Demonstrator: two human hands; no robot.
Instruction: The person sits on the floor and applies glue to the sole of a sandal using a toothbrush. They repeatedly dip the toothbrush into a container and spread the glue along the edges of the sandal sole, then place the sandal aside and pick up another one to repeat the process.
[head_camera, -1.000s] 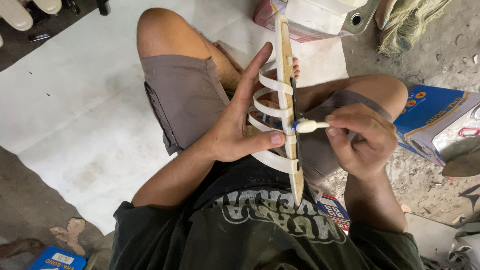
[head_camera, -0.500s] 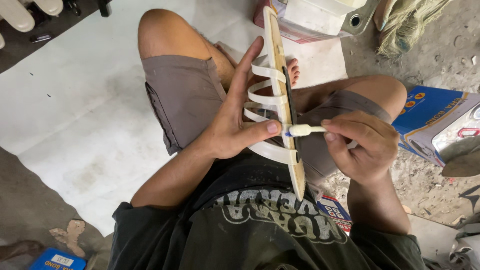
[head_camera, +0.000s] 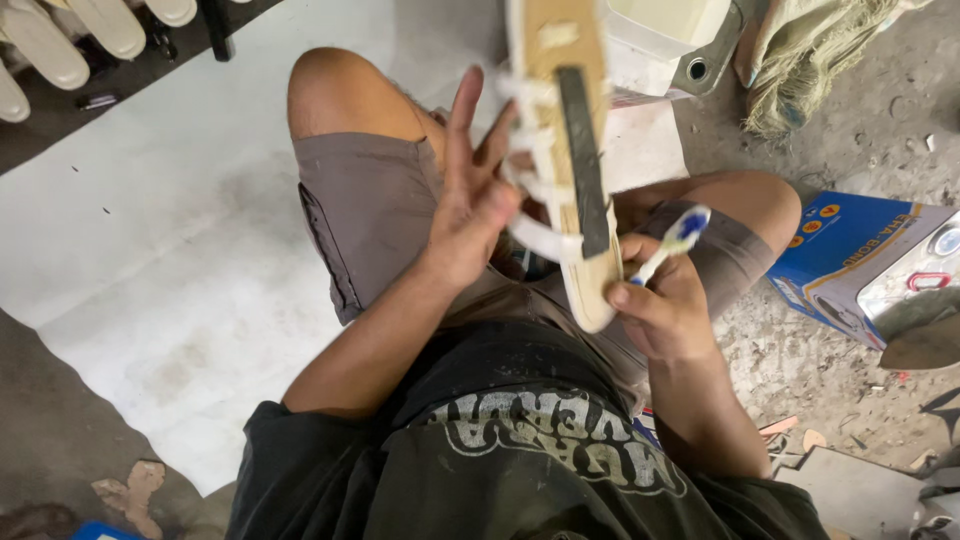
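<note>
Head view: left hand (head_camera: 470, 215) holds the sandal (head_camera: 565, 150) by its white straps, sole turned up so the dark strip faces the person. Right hand (head_camera: 665, 310), closed around a brush (head_camera: 672, 240), steadies the heel above the lap.

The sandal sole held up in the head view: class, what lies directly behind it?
Behind the sandal sole show white straps, the left hand and a cream container. The sole hides the straps' far ends.
</note>
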